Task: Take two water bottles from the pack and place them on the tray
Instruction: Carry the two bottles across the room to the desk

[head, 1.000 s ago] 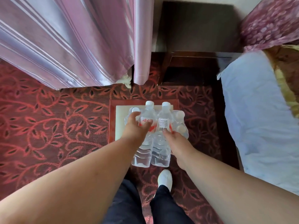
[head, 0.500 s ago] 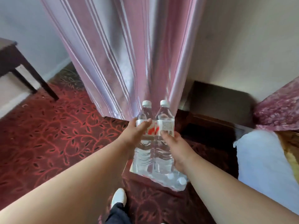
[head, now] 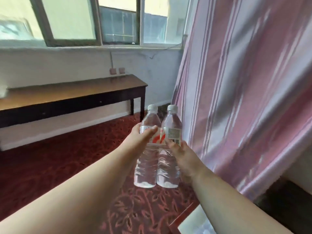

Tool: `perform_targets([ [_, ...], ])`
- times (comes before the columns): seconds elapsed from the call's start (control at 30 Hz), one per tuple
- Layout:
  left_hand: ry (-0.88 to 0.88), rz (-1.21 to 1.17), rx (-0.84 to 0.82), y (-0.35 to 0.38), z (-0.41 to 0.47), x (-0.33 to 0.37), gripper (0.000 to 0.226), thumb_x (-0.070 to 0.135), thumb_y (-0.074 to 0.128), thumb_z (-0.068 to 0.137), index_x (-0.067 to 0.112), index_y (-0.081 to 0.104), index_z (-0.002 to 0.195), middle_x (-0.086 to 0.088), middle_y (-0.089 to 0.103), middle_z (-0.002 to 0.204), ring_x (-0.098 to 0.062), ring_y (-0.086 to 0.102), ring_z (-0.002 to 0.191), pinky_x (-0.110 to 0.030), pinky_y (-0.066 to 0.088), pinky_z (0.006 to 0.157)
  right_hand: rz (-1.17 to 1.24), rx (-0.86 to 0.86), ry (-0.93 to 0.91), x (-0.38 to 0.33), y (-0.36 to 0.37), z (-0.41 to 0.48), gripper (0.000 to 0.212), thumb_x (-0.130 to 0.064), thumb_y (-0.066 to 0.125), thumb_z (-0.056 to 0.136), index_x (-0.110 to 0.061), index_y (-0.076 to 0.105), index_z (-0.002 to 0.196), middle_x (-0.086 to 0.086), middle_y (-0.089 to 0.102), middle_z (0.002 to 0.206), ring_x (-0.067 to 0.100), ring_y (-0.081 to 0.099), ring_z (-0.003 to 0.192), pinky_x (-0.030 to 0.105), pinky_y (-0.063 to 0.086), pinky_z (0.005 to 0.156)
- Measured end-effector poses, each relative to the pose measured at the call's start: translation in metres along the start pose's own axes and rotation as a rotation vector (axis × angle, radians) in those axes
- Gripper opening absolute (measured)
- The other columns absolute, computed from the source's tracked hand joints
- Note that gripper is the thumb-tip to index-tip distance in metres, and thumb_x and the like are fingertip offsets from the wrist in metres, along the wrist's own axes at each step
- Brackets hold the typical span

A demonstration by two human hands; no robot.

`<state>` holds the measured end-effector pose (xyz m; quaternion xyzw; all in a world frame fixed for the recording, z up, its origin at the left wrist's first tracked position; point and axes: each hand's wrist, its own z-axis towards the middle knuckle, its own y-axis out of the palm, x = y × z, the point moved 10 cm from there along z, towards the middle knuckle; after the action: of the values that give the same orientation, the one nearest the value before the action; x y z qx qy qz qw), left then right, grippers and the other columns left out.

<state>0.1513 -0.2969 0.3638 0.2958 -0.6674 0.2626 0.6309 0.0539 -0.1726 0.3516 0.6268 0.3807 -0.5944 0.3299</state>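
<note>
Two clear water bottles with white caps are held upright side by side in mid-air, well above the red carpet. My left hand (head: pixel 142 137) grips the left bottle (head: pixel 146 164) at its red and white label. The right bottle (head: pixel 168 168) is held at its label by my right hand (head: pixel 181 157). The two bottles touch each other. A white corner of the pack's base (head: pixel 195 222) shows at the bottom edge, partly behind my right forearm. No tray can be told apart in view.
A long dark wooden table (head: pixel 70 95) stands against the wall under the window (head: pixel 118 22), to the left. A pink striped curtain (head: pixel 244 90) hangs close on the right. Patterned red carpet (head: pixel 50 159) covers the floor.
Both hands have lifted the two bottles up from the pack on the floor. My view has swung up and to the left, from the pack and curtain to the window and table.
</note>
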Motion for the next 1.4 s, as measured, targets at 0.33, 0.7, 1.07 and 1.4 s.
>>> perform_targets([
  [0.33,0.010,-0.118,0.278,-0.346,-0.081,0.002,0.056,0.052,0.078,0.082,0.041,0.042,0.124,-0.008,0.072,0.119,-0.024,0.074,0.101,-0.051,0.058,0.090,0.071,-0.353,0.080,-0.006,0.351,0.069,0.066,-0.056,0.077,0.081,-0.023,0.057,0.134,0.005,0.079,0.120,0.026,0.076,0.110,0.061,0.048,0.107],
  [0.7,-0.040,-0.101,0.372,-0.628,-0.084,-0.006,0.074,0.053,0.078,0.080,0.033,0.034,0.137,-0.008,0.071,0.119,-0.017,0.076,0.096,-0.034,0.062,0.070,0.248,-0.551,0.174,-0.007,0.630,0.147,0.049,-0.028,0.070,0.097,-0.014,0.052,0.141,0.017,0.073,0.129,0.035,0.072,0.117,0.058,0.050,0.106],
  [1.07,-0.051,-0.093,0.397,-0.812,0.062,-0.018,0.086,0.027,0.073,0.074,0.020,0.031,0.148,-0.020,0.059,0.135,-0.034,0.063,0.120,-0.057,0.047,0.103,0.237,-0.758,0.180,0.005,0.791,0.353,0.074,-0.041,0.081,0.080,-0.022,0.050,0.145,0.009,0.071,0.135,0.031,0.065,0.127,0.061,0.040,0.115],
  [1.4,-0.055,-0.268,0.594,-0.970,0.195,0.015,0.089,0.026,0.076,0.063,0.027,0.038,0.144,-0.024,0.059,0.133,-0.042,0.060,0.122,-0.064,0.045,0.103,0.188,-0.918,0.206,-0.037,0.918,0.546,0.077,-0.037,0.078,0.083,-0.018,0.045,0.149,0.013,0.067,0.140,0.035,0.060,0.132,0.061,0.038,0.115],
])
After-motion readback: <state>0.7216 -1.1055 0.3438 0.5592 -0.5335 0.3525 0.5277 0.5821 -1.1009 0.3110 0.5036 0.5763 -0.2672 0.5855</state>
